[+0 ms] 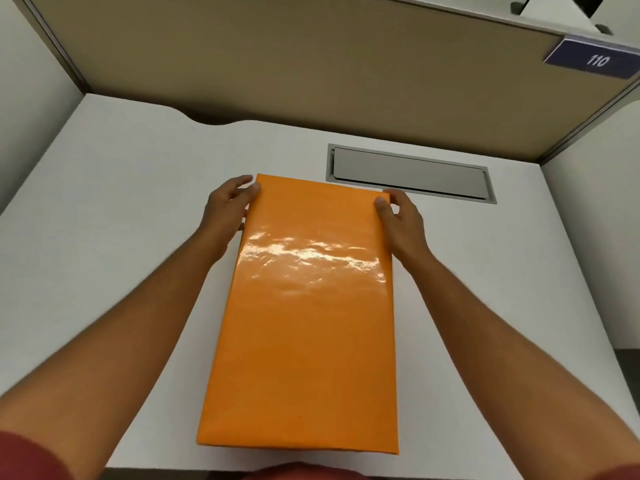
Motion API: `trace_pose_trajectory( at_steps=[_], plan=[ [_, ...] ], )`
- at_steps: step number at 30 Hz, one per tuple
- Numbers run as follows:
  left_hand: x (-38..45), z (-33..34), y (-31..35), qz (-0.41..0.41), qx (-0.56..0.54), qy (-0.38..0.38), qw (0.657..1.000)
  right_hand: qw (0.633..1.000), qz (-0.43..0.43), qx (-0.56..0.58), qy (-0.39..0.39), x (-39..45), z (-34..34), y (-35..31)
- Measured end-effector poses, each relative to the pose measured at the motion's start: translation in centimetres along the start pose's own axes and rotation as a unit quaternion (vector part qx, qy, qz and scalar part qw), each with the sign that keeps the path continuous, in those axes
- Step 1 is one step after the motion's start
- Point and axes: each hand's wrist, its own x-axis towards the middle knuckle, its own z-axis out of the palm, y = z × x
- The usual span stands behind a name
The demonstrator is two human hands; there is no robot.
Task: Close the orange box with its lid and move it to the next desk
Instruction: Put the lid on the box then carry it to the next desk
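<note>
A long orange box [308,323] with a glossy top lies lengthwise on the white desk [121,202], lid on, its near end at the desk's front edge. My left hand [227,206] is against the box's far left corner, thumb at the top edge and fingers along the side. At the far right corner, my right hand [401,216] has its thumb on the lid and its fingers curled around the side. The box's sides and whatever is inside are hidden.
A grey cable hatch [408,174] is set into the desk just behind the box. A tan partition [277,64] walls off the back, with white panels at both sides. A blue sign reading 110 [595,58] hangs at the top right.
</note>
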Motion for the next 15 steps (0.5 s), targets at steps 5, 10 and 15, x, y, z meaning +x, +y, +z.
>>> trace_pose_trajectory(
  at_steps=[5,10,15],
  plan=[
    [2.1,1.2,-0.3,-0.011,-0.017,0.019,1.000,0.999,0.008,-0.017,0.027,2.0,1.0,0.5],
    [2.2,1.3,-1.0,-0.005,-0.006,0.037,0.999,0.999,0.032,-0.010,0.038,2.0,1.7,1.0],
    [0.9,1.4,-0.2,-0.006,0.041,0.050,0.998,0.998,0.060,-0.008,0.010,1.4,1.0,0.1]
  ],
)
